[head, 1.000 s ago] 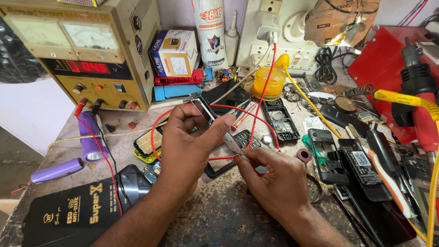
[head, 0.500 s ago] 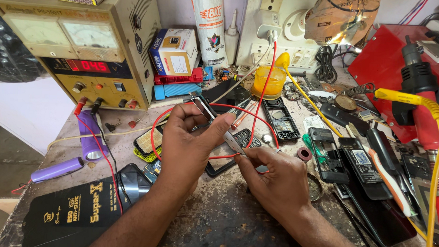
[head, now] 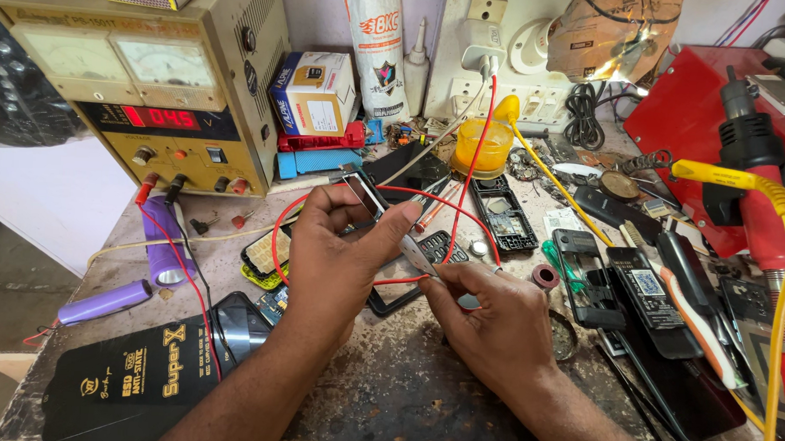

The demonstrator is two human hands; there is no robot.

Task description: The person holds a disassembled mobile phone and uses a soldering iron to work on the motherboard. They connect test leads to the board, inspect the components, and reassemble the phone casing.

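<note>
My left hand [head: 334,262] grips a small phone frame [head: 363,189] above the bench, thumb lying across its front. My right hand [head: 493,324] pinches a thin metal tool [head: 413,249] whose tip rests against the lower edge of that frame. Just under both hands lies a black phone body with a keypad [head: 435,248]. A red wire [head: 463,184] loops round the hands. What my left palm covers is hidden.
A beige bench power supply [head: 153,90] stands back left with red and black leads. Purple battery cells [head: 157,247], a black anti-static mat [head: 135,377], phone parts [head: 501,211], an orange jar [head: 480,145] and a red hot-air station [head: 760,164] with a yellow cable crowd the bench.
</note>
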